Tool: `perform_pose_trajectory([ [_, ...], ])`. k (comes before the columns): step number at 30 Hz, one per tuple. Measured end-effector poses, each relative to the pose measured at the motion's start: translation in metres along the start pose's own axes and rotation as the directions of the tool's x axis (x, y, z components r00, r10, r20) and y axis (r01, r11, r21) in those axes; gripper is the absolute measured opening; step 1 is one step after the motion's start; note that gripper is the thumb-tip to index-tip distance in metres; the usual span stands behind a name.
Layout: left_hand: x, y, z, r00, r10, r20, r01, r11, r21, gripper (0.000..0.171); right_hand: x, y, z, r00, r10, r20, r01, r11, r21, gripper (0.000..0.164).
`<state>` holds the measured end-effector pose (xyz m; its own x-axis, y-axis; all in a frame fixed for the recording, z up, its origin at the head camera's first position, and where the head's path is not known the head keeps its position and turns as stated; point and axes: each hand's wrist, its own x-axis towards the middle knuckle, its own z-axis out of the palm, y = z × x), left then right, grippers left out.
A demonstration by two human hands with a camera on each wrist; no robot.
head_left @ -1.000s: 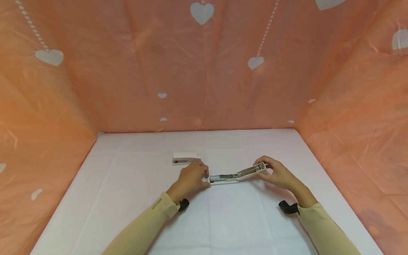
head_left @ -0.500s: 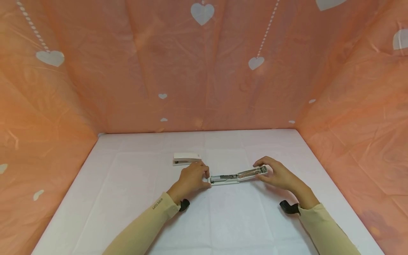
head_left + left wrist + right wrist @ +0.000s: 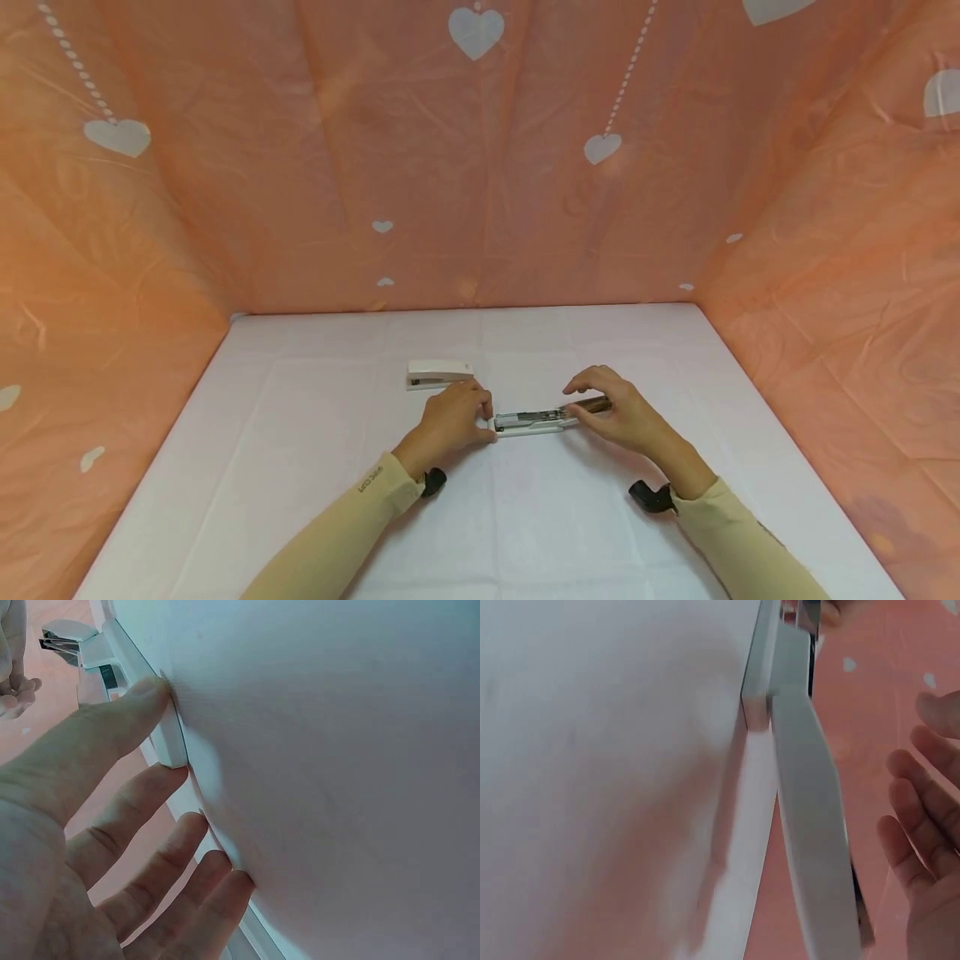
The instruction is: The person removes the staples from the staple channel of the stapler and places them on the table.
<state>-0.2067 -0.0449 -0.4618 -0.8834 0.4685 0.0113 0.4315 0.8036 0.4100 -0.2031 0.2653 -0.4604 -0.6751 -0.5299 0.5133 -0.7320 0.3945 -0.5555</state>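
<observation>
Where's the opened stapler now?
In the head view, the opened stapler is just right of centre, its left end gripped by the left hand, its right end beside the right hand; the other stapler lies beyond, leftward.

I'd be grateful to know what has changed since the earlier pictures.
The right hand has let go of the stapler cover, which swung lower, and moved left. The left hand still grips the stapler base; the other stapler stayed put.

Open white stapler (image 3: 799, 750), base (image 3: 760, 667) on the white table (image 3: 592, 690) at left, cover (image 3: 815, 847) slanting off to the right. The right hand (image 3: 928, 829), fingers loosely curved, is beside the cover, held apart. Far side: pink wall (image 3: 866, 772) with 2 pale hearts (image 3: 849, 665).
</observation>
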Motion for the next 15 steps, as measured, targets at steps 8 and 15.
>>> perform_pose_trajectory([
  [8, 0.000, -0.001, 0.002, 1.000, 0.007, 0.000, -0.007, 1.000, 0.023, 0.032, 0.005, -0.003, 0.020, 0.998, -0.003, 0.063, 0.001, 0.999, 0.038, 0.026],
  [15, 0.000, 0.000, 0.001, 1.000, 0.010, -0.001, -0.010, 1.000, 0.026, 0.031, 0.010, -0.004, 0.032, 0.996, -0.034, 0.079, 0.035, 0.999, -0.016, 0.026],
])
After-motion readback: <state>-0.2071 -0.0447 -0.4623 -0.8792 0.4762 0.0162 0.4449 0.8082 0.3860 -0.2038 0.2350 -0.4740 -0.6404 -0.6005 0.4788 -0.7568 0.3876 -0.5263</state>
